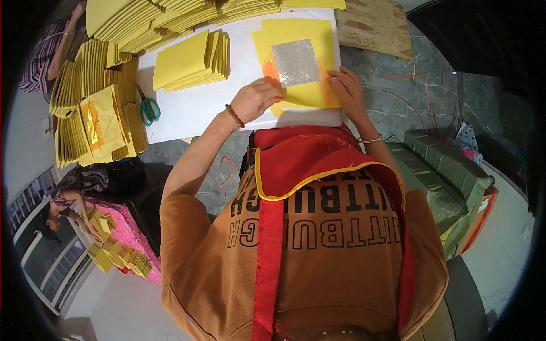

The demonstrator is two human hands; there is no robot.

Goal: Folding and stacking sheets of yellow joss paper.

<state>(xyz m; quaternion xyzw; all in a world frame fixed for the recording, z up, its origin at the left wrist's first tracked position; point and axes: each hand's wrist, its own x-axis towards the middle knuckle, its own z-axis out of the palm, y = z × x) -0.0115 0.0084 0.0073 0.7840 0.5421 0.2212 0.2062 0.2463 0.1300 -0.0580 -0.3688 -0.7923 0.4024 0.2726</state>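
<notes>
A small pile of yellow paper sheets (307,33) lies at the right side of the white-covered table, its layers slightly askew. The top sheet bears a silver foil square (296,62) with orange patches on both sides. My left hand (256,101), a beaded bracelet on its wrist, has its fingers bent together on the paper's lower left edge. At the right edge of the sheets, my right hand (347,91) rests with its fingers loosely stretched and apart, touching the paper. A thin bangle circles that wrist.
Left of the sheets stands a folded yellow paper bundle (190,61). Teal-handled scissors (149,109) lie near the table's left edge. Stacked yellow bundles (79,85) line the left and far sides. Green wrapped packages (438,176) sit at right. Other people work at left.
</notes>
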